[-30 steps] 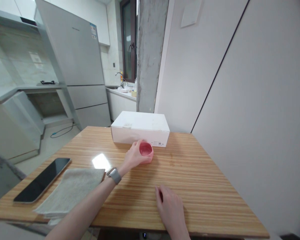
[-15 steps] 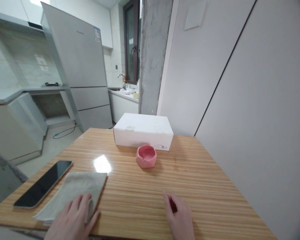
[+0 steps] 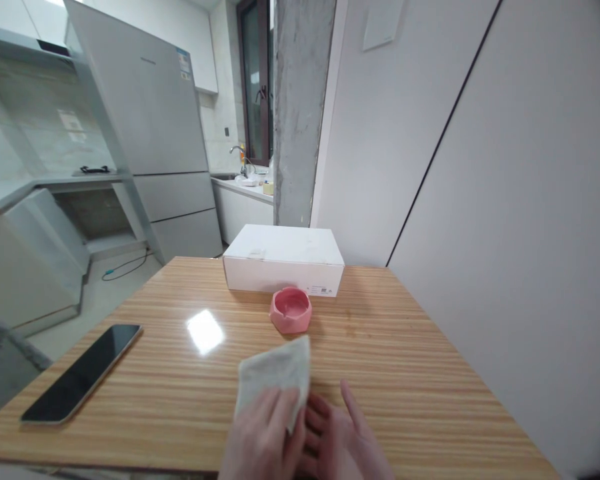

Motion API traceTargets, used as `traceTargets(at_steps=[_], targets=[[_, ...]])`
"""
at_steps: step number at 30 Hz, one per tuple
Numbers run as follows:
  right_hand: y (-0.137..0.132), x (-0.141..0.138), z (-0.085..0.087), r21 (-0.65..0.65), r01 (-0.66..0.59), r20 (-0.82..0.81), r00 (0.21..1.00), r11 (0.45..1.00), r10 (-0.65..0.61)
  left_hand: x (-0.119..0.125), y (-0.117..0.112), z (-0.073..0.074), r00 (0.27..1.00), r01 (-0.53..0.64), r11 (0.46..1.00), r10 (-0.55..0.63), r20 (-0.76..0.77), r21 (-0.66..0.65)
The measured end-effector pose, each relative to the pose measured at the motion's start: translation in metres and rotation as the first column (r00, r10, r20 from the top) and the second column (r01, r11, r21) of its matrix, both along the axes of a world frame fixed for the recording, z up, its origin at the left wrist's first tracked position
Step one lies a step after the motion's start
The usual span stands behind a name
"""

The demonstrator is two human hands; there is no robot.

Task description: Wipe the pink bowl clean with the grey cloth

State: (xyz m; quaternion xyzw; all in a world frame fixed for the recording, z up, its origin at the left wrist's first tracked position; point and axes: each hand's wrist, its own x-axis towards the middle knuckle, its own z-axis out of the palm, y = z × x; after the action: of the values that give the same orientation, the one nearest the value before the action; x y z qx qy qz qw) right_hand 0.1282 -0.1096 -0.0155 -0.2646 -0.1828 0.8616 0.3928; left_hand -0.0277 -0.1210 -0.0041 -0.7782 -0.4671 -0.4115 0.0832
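Observation:
A folded, pale grey-beige cloth (image 3: 275,368) is gripped by my left hand (image 3: 265,430) near the front middle of the table. The cloth's far edge is lifted at an angle. Close against it on the right, my right hand (image 3: 343,433) has its palm turned toward the cloth, thumb stretched up and fingers apart. Whether the right fingertips touch the cloth is hard to make out. Beyond the cloth sits a pink angular ashtray (image 3: 291,311), with nothing visible in it.
A white box (image 3: 284,259) lies behind the ashtray at the table's far edge. On the left is a black smartphone (image 3: 83,375). The wood-grain table (image 3: 405,373) meets a white wall (image 3: 505,200) at right. A grey fridge (image 3: 140,100) stands in the kitchen behind.
My left hand has picked up the cloth from beside the smartphone and carried it right, to the middle. My right hand has opened and turned its palm toward the cloth. The view has shifted slightly.

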Motion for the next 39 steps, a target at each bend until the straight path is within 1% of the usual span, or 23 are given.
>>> traceTargets(at_steps=[3,5,7,8,9,10,12,13,14,16,17,19,21,23,25,27,30,32,34,35,37,38,39], targets=[[-0.001,0.017,-0.005,0.022,0.138,0.170,0.976,0.990,-0.139,0.052,-0.005,-0.013,0.984,0.158,0.981,-0.146,-0.103,0.114],[-0.003,0.032,-0.008,-0.024,0.204,0.242,0.951,0.979,-0.192,0.071,-0.006,-0.015,0.955,0.279,0.946,-0.256,-0.152,0.163],[-0.005,0.047,-0.010,-0.091,0.263,0.244,0.941,0.960,-0.235,0.072,0.000,-0.005,0.906,0.418,0.900,-0.405,-0.123,0.120],[-0.006,0.055,-0.010,-0.126,0.298,0.230,0.937,0.946,-0.264,0.065,0.007,0.004,0.880,0.473,0.878,-0.469,-0.072,0.067],[-0.007,0.062,-0.010,-0.164,0.334,0.218,0.930,0.928,-0.296,0.055,0.017,0.014,0.871,0.492,0.871,-0.492,0.013,-0.016],[-0.007,0.068,-0.009,-0.204,0.375,0.214,0.919,0.904,-0.332,0.042,0.031,0.023,0.891,0.453,0.881,-0.445,0.088,-0.132],[-0.007,0.079,-0.005,-0.258,0.468,0.232,0.879,0.845,-0.416,0.014,0.065,0.035,0.934,0.340,0.918,-0.303,0.191,-0.205],[-0.006,0.083,-0.002,-0.264,0.517,0.250,0.852,0.814,-0.460,0.000,0.084,0.037,0.946,0.272,0.935,-0.215,0.244,-0.229],[-0.004,0.086,0.001,-0.256,0.562,0.269,0.823,0.787,-0.500,-0.011,0.103,0.034,0.946,0.229,0.932,-0.145,0.289,-0.280],[0.003,0.089,0.008,-0.208,0.628,0.299,0.771,0.750,-0.562,-0.025,0.136,0.021,0.918,0.224,0.883,-0.049,0.395,-0.413],[0.008,0.089,0.012,-0.176,0.645,0.310,0.753,0.743,-0.580,-0.029,0.148,0.012,0.882,0.270,0.843,-0.024,0.470,-0.465],[0.021,0.084,0.019,-0.107,0.653,0.327,0.735,0.749,-0.594,-0.029,0.162,-0.004,0.800,0.396,0.768,-0.020,0.600,-0.502],[0.038,0.077,0.023,-0.037,0.645,0.339,0.726,0.763,-0.598,-0.027,0.165,-0.013,0.747,0.467,0.738,-0.036,0.663,-0.487],[0.058,0.067,0.025,0.030,0.649,0.354,0.704,0.760,-0.616,-0.024,0.163,-0.013,0.746,0.453,0.754,-0.030,0.665,-0.475],[0.080,0.056,0.025,0.103,0.661,0.357,0.673,0.743,-0.648,-0.023,0.157,-0.005,0.750,0.428,0.771,-0.010,0.662,-0.472],[0.100,0.042,0.025,0.172,0.652,0.353,0.659,0.739,-0.664,-0.022,0.151,0.004,0.734,0.426,0.780,-0.001,0.680,-0.458],[0.122,0.017,0.026,0.254,0.594,0.326,0.690,0.763,-0.646,-0.015,0.141,0.016,0.686,0.456,0.800,-0.037,0.726,-0.390],[0.130,-0.001,0.028,0.324,0.554,0.294,0.711,0.767,-0.638,-0.009,0.134,0.020,0.659,0.481,0.807,-0.075,0.749,-0.342],[0.132,-0.016,0.029,0.394,0.546,0.270,0.700,0.739,-0.661,-0.005,0.128,0.021,0.621,0.542,0.767,-0.089,0.779,-0.344],[0.132,-0.023,0.029,0.409,0.558,0.261,0.687,0.722,-0.678,-0.005,0.126,0.021,0.582,0.588,0.725,-0.070,0.811,-0.359],[0.131,-0.031,0.027,0.390,0.594,0.257,0.664,0.704,-0.702,-0.006,0.124,0.019,0.445,0.704,0.605,0.033,0.895,-0.372],[0.130,-0.033,0.025,0.374,0.610,0.259,0.655,0.699,-0.710,-0.008,0.124,0.018,0.359,0.752,0.555,0.109,0.927,-0.357],[0.129,-0.034,0.022,0.369,0.621,0.267,0.641,0.691,-0.719,-0.009,0.125,0.016,0.283,0.787,0.519,0.178,0.943,-0.334]])
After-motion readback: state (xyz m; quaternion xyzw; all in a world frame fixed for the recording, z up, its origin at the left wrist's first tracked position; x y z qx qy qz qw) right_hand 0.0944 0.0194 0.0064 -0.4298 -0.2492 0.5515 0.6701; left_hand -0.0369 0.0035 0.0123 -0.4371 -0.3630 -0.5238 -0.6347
